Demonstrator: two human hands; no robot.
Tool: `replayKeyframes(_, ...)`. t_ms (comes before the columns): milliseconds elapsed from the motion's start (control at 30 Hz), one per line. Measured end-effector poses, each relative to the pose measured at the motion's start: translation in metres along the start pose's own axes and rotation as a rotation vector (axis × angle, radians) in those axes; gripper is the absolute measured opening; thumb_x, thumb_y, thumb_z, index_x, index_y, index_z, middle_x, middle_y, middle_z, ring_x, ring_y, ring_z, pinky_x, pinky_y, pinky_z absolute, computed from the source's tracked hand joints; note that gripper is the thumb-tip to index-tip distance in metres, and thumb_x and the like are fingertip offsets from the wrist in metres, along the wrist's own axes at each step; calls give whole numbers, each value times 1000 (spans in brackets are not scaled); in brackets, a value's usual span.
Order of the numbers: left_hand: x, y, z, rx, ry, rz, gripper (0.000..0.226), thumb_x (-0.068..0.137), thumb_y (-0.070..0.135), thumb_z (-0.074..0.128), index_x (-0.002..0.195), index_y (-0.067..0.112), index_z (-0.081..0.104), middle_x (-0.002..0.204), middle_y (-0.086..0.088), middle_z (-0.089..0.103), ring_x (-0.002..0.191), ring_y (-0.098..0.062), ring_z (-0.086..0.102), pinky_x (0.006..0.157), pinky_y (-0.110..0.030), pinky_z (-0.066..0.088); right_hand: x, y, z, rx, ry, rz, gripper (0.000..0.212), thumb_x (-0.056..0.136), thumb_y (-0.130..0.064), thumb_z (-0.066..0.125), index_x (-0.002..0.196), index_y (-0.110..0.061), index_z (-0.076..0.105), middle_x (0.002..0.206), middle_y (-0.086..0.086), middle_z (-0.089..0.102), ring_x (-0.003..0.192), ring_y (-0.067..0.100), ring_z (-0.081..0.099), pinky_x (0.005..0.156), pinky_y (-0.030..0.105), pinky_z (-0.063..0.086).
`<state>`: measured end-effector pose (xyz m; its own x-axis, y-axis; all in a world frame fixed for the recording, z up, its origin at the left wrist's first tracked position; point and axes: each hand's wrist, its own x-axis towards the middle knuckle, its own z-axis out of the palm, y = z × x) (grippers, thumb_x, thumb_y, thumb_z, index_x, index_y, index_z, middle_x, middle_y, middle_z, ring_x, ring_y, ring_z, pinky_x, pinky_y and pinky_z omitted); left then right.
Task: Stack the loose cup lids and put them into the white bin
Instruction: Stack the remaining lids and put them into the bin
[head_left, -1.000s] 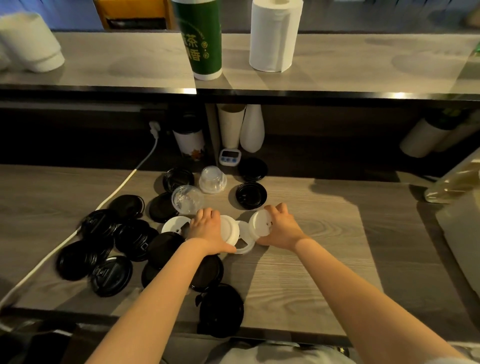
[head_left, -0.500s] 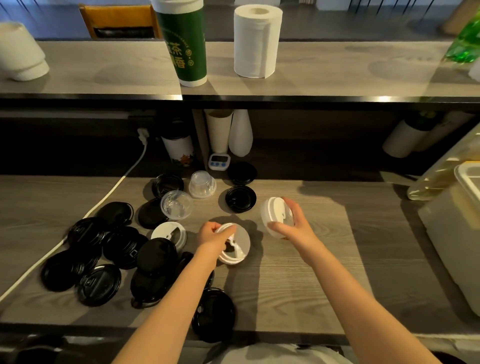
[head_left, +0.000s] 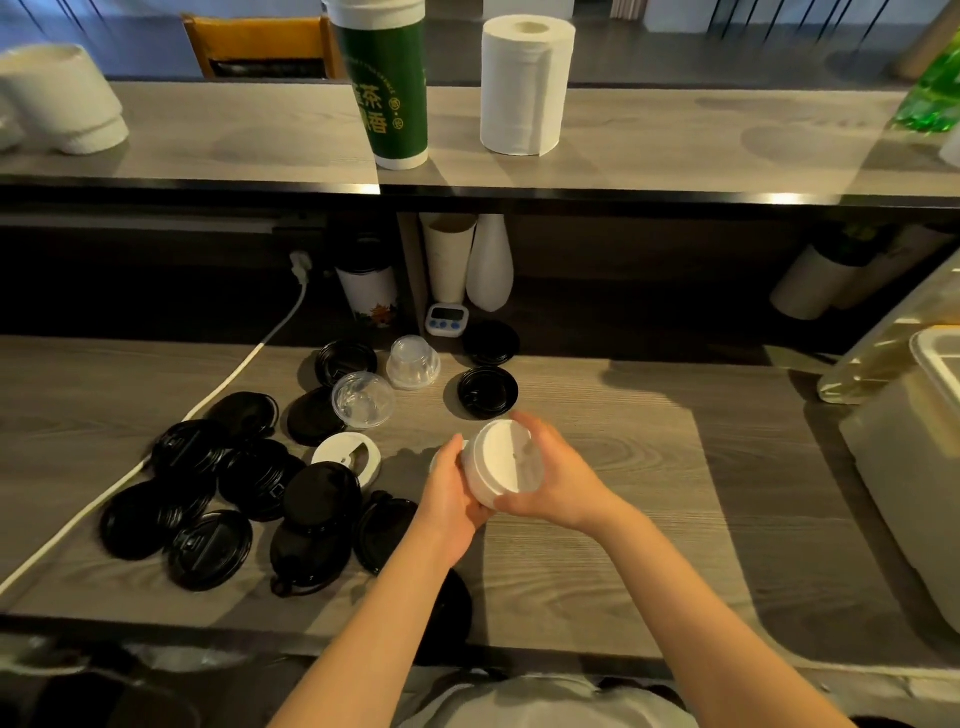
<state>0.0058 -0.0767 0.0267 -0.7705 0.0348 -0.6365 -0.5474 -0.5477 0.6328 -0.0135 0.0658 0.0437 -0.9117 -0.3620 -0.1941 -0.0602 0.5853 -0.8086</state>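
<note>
Counter (head_left: 623, 545) of grey wood grain under a shelf (head_left: 675, 150) — we are gripping stacked white lids (head_left: 506, 462) between left hand (head_left: 452, 501) and right hand (head_left: 563, 486); white bin (head_left: 904, 467) is sitting far right.

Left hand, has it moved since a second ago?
Yes. The left hand moved right, away from the loose white lid lying on the counter, and now grips the white lid stack together with the right hand.

On the upper shelf (head_left: 675, 135) a green canister (head_left: 387, 88) and a paper roll (head_left: 527, 85) stand near each other. Beneath, a timer (head_left: 448, 319) sits before a vase (head_left: 489, 265) and possibly stacked cups (head_left: 448, 254). A cable (head_left: 266, 343) crosses the counter (head_left: 623, 545).
</note>
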Motion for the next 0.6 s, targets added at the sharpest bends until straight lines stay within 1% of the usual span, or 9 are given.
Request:
replayKeyframes(33,-1,-2,-1,28,-6,6,35,96,37,43,111,12,62,103,-9,68,91,-20,63,67,-29,47,0,-1,0,-51,-16,-24,100,66,-28,83,147,-21,23,142,-2,34,122,13,39,94,22,36)
replayKeyframes(100,-4,-4,-6,86,13,43,38,91,31,54,122,9,57,112,-13,65,96,-21,62,66,-28,49,3,-3,-1,-131,-40,-68,103,65,-38,82,148,-23,22,143,-3,35,125,15,41,97,25,40)
replayKeyframes(200,-9,-3,-12,154,58,94,31,92,19,53,120,5,55,101,-12,65,88,-21,60,64,-28,45,6,-6,3,-233,-68,-139,108,64,-49,80,150,-25,19,142,-4,38,124,14,43,98,30,42)
replayKeyframes(267,-14,-3,-14,161,96,105,18,93,14,48,109,10,57,91,-8,65,82,-18,59,60,-27,44,8,-5,11,-272,-93,-161,109,64,-50,79,150,-28,16,143,-6,36,124,14,44,98,29,43)
replayKeyframes(333,-16,-3,-18,116,159,118,10,93,11,48,102,14,53,92,-7,63,82,-19,59,59,-28,44,12,-3,18,-237,-139,-155,112,62,-49,81,150,-33,14,147,-9,31,129,10,40,103,27,39)
replayKeyframes(400,-16,-1,-29,45,226,161,20,92,8,50,112,8,50,97,-8,62,88,-21,60,65,-33,49,20,1,21,-139,-223,-91,114,63,-38,85,150,-31,12,148,-10,27,134,8,31,109,25,31)
replayKeyframes(467,-16,7,-40,-20,308,218,35,91,5,50,126,6,46,105,-10,60,97,-24,58,76,-37,51,30,4,20,-120,-270,-18,106,69,-28,83,150,-28,14,152,-4,25,137,14,29,110,31,32)
replayKeyframes(533,-16,18,-53,-60,368,266,41,91,3,50,131,8,44,115,-11,57,104,-24,55,82,-39,49,42,9,22,-226,-218,40,88,79,-25,74,149,-27,20,153,-2,24,137,19,33,108,34,36)
replayKeyframes(600,-17,28,-64,-72,399,302,42,91,3,51,133,8,43,117,-11,55,105,-23,54,83,-38,46,54,11,29,-355,-146,40,78,85,-26,66,149,-25,22,157,0,19,139,22,30,108,35,35)
